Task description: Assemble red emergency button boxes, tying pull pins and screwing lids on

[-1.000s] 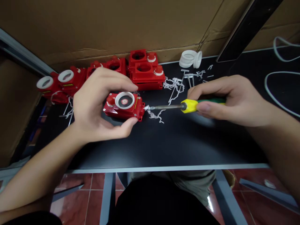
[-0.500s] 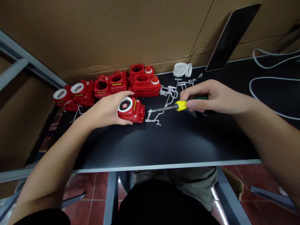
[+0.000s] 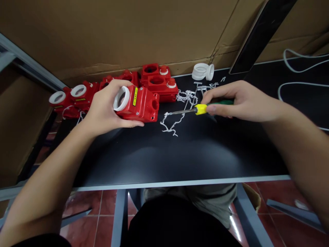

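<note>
Over the tabletop [image 3: 180, 157], left hand [image 3: 102, 109] around red box [image 3: 144, 105], one end hidden; right hand [image 3: 240, 102] around screwdriver [image 3: 200, 109].

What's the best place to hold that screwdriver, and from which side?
I'd take the screwdriver by its yellow-and-green handle, coming from the right, much as the right hand has it. The thick handle lies on that side and should give a firmer grip, while the thin metal shaft points left, with white cord at its tip.
</note>
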A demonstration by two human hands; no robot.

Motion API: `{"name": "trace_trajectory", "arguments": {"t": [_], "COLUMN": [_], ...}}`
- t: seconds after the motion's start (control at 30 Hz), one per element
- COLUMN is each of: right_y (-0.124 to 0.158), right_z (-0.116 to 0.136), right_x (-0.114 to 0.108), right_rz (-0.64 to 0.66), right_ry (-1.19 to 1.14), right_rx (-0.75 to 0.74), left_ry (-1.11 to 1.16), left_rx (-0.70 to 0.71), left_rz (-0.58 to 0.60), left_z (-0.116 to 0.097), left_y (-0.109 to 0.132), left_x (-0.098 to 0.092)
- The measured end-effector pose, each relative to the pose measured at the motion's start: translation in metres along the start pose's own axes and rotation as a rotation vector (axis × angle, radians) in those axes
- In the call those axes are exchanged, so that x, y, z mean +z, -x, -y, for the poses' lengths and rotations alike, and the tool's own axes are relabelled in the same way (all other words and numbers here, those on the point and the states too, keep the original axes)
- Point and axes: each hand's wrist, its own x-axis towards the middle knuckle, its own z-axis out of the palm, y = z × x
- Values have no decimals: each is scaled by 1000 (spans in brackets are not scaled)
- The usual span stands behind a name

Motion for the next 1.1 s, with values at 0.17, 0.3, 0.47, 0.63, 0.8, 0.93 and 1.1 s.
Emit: {"name": "trace_trajectory", "arguments": {"t": [0.17,0.3,0.47,0.63,0.8,0.93,1.1], "right_y": [1,0,-1,0,0,0,0], "right_z": [2,-2,-2,-2,-3,-5,-7], "right_x": [3,4,4,5,6,8,10], "right_rz": [15,21,35,52,48,56,43], "right_ry": [25,52,67,61,57,54,60], "right_rx": [-21,-9,18,37,30,33,25], "left_ry": [5,1,24,15,-4,-39,-27], "left_rx": [10,32,31,41,25,43,41], "left_rz": [-17,60,110,108,126,131,145], "left_z": [-2,-5,-8,-7,-7,-8,-10], "left_y": [1,-1,-1,0,1,2,2], "left_x": [2,3,4,6,6,6,6]}}
